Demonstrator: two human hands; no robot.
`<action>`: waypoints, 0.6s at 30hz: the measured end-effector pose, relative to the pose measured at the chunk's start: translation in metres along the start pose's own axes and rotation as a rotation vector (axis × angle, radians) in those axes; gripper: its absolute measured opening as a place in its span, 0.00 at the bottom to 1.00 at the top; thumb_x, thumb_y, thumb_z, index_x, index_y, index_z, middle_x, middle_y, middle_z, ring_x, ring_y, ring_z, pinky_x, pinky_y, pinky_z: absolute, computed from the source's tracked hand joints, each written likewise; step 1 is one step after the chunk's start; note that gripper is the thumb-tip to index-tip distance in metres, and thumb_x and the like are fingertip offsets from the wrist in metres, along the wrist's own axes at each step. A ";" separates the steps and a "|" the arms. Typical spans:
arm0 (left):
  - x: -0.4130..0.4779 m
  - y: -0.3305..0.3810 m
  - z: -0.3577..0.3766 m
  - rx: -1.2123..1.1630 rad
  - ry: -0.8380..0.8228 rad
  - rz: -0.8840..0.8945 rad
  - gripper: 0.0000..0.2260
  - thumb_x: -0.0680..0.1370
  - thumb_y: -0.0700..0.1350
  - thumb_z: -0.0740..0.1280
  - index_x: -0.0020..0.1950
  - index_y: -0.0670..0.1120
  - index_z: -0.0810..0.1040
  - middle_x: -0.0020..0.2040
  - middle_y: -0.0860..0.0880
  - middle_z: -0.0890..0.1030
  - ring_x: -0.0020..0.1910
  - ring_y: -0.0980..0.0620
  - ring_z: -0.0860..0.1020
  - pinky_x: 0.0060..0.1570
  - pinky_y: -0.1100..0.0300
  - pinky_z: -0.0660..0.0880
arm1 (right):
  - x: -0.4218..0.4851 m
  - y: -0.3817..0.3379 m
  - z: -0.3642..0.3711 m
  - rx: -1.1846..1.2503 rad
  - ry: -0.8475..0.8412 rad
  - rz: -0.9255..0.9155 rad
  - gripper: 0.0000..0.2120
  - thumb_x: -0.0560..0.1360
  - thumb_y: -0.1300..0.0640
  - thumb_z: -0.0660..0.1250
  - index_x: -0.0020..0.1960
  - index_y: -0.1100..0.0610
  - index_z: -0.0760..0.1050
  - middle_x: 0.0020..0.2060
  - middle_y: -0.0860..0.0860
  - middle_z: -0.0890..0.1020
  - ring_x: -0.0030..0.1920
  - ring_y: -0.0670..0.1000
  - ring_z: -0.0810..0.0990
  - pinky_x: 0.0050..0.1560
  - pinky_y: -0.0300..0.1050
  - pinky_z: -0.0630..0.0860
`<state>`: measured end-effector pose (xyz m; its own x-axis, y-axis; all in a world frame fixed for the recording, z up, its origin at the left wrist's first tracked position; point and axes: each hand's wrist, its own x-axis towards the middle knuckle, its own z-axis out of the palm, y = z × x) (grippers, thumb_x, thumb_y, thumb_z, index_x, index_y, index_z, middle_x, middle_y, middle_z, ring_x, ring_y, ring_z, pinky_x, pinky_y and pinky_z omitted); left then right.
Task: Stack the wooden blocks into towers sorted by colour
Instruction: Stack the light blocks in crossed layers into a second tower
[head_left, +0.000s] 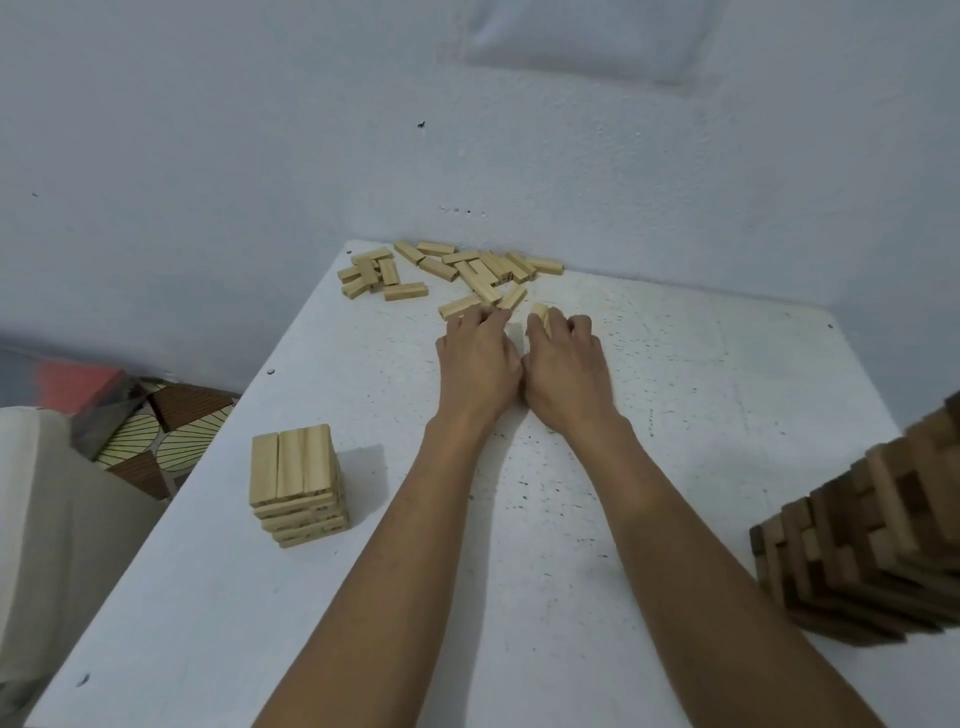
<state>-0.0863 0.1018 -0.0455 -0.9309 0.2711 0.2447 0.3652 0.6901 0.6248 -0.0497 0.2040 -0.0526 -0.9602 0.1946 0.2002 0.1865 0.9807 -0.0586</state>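
My left hand fingers curled on a loose pale block, my right hand gripping another pale block, scattered pale blocks at the white table far edge, pale tower near left, dark tower right.

A plain room in what looked like a home.

The white table, speckled with dark flecks, stood pushed into a corner of rough pale-painted walls; beside it lay a leaf-patterned brown and cream floor covering, with a light fabric-covered furnishing at the left edge.
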 end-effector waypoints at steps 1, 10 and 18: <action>-0.003 0.000 -0.001 -0.005 -0.003 0.001 0.19 0.78 0.38 0.58 0.68 0.44 0.75 0.65 0.43 0.76 0.65 0.42 0.71 0.62 0.47 0.67 | -0.010 -0.002 0.000 0.026 0.004 -0.009 0.19 0.80 0.56 0.55 0.69 0.60 0.67 0.67 0.58 0.70 0.62 0.60 0.68 0.56 0.51 0.67; -0.061 -0.006 -0.032 -0.112 -0.186 0.058 0.23 0.74 0.47 0.55 0.65 0.45 0.78 0.64 0.45 0.77 0.62 0.45 0.74 0.63 0.50 0.70 | -0.110 -0.006 -0.015 0.264 0.167 -0.214 0.13 0.79 0.54 0.64 0.60 0.58 0.77 0.57 0.50 0.81 0.55 0.55 0.75 0.47 0.48 0.79; -0.106 -0.009 -0.054 -0.091 -0.458 0.235 0.25 0.73 0.31 0.59 0.67 0.47 0.77 0.66 0.48 0.76 0.61 0.49 0.76 0.62 0.51 0.72 | -0.151 0.012 -0.030 0.484 0.076 -0.387 0.07 0.73 0.62 0.67 0.50 0.57 0.77 0.51 0.45 0.81 0.57 0.50 0.74 0.51 0.41 0.75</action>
<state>0.0094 0.0307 -0.0367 -0.7209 0.6913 0.0494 0.5435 0.5197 0.6592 0.1039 0.1873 -0.0541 -0.9187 -0.1551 0.3633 -0.3043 0.8643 -0.4005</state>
